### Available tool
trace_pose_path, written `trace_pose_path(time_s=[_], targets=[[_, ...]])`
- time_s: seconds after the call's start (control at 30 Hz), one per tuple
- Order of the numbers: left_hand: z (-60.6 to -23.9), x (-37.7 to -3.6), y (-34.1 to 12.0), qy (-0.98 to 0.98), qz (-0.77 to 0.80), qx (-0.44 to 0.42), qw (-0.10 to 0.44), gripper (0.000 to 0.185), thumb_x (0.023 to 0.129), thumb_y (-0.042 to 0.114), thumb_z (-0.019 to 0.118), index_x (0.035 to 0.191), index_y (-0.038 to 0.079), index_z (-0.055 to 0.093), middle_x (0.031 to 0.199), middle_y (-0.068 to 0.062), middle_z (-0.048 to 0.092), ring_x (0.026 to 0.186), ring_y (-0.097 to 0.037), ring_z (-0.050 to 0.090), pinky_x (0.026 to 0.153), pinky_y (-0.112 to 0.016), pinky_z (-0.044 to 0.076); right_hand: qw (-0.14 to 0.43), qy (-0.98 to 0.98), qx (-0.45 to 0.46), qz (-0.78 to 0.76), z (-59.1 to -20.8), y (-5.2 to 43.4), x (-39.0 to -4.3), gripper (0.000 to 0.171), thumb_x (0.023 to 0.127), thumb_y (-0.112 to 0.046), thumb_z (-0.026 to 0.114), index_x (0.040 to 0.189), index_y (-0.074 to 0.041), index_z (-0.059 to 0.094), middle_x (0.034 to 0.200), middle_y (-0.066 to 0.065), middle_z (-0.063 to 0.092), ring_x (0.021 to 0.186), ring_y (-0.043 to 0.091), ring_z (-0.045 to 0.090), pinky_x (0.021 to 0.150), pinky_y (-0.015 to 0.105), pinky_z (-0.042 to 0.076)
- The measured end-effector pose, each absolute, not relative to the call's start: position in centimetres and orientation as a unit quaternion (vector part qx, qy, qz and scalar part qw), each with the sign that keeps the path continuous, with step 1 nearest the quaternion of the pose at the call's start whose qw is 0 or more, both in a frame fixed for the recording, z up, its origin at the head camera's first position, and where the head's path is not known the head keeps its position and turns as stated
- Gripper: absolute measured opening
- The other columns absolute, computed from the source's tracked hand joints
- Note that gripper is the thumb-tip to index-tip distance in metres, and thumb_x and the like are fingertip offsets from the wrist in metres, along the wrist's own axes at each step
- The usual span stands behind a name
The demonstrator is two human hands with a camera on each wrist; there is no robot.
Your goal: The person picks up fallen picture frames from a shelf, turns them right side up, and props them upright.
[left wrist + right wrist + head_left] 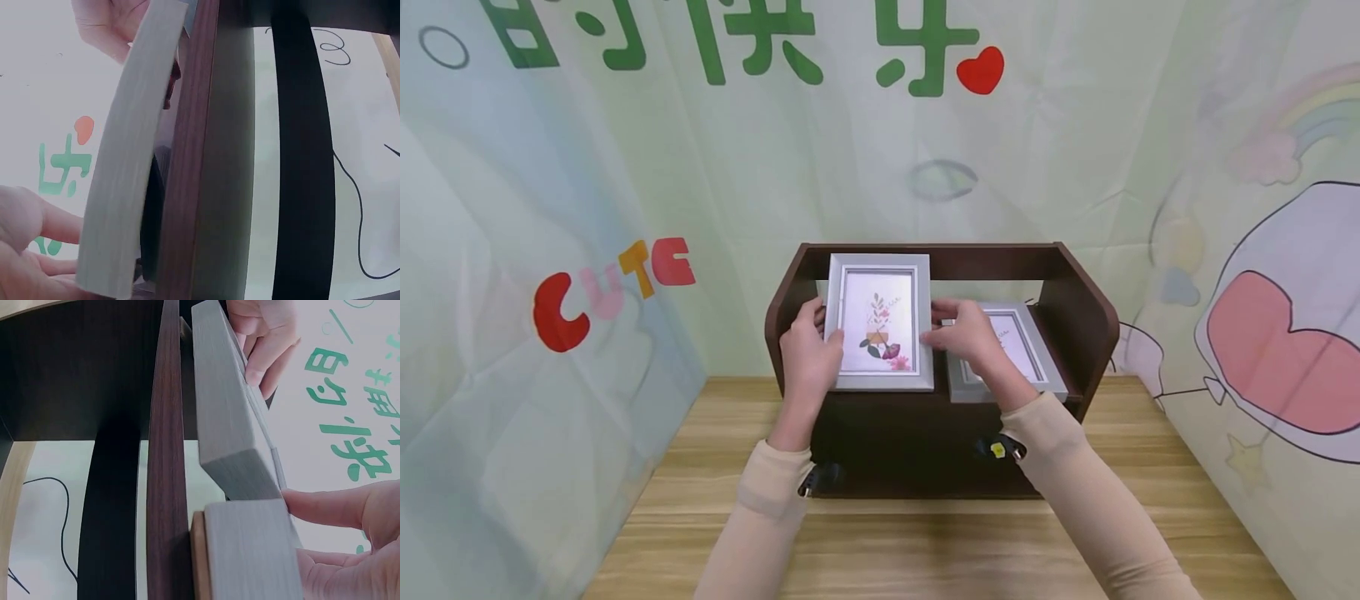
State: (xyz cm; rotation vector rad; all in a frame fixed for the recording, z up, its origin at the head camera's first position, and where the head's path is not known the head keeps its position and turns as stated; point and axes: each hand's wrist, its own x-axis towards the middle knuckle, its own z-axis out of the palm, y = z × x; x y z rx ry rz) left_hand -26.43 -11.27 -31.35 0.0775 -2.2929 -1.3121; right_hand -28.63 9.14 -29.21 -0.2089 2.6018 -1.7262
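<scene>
A silver-grey picture frame [880,385] with a flower print stands near upright at the left of a dark brown desktop shelf [880,442]. My left hand [808,354] grips its left edge, thumb in front and fingers behind. On the opposite edge, my right hand [966,333] pinches it between thumb and fingers. A second, similar picture frame [1051,379] leans back at the right of the shelf, partly covered by my right hand and wrist. In the right wrist view, the held frame's grey side [225,400] tilts beside the shelf's front board [165,487].
The shelf stands on a wood-grain table [880,542] and has raised side panels [1078,325] and a back rail [992,261]. Printed cloth [737,192] hangs behind and at both sides, with green characters and a red heart [981,71].
</scene>
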Motion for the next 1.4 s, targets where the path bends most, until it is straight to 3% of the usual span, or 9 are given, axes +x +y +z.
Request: trace_pose_path(time_s=[0.6,0.87,1.4], targets=[[-31.17,-26.69,-11.47,-0.819,-0.509,0.004,0.265,0.048,0.090,0.008,0.062,0.135,0.001,0.049,0.129,-0.020,0.057,0.113,-0.031,0.060,0.095,-0.039,0.050,-0.010,0.804,-0.058,-0.591,-29.05,9.35,-28.63,0.058,0.083,0.001,0.067,0.137,0.002,0.045,0.130,0.020,0.055,0.115,0.031,0.059,0.087,0.037,0.054],[-31.01,-26.25,-11.16,-0.806,-0.514,-0.004,0.293,0.047,0.089,0.006,0.062,0.134,0.000,0.050,0.123,-0.020,0.057,0.110,-0.030,0.060,0.093,-0.039,0.052,-0.044,0.796,-0.058,-0.600,-28.90,9.39,-28.49,0.055,0.083,0.001,0.067,0.135,-0.001,0.049,0.128,0.018,0.056,0.116,0.030,0.058,0.089,0.039,0.054],[-31.42,-26.13,-11.20,-0.805,-0.518,-0.004,0.289,0.035,0.092,0.011,0.059,0.125,-0.002,0.054,0.114,-0.020,0.056,0.103,-0.031,0.059,0.090,-0.042,0.052,-0.096,0.757,-0.085,-0.641,-29.20,8.83,-28.40,0.051,0.081,0.009,0.066,0.130,0.003,0.051,0.126,0.023,0.056,0.113,0.036,0.059,0.094,0.042,0.051]])
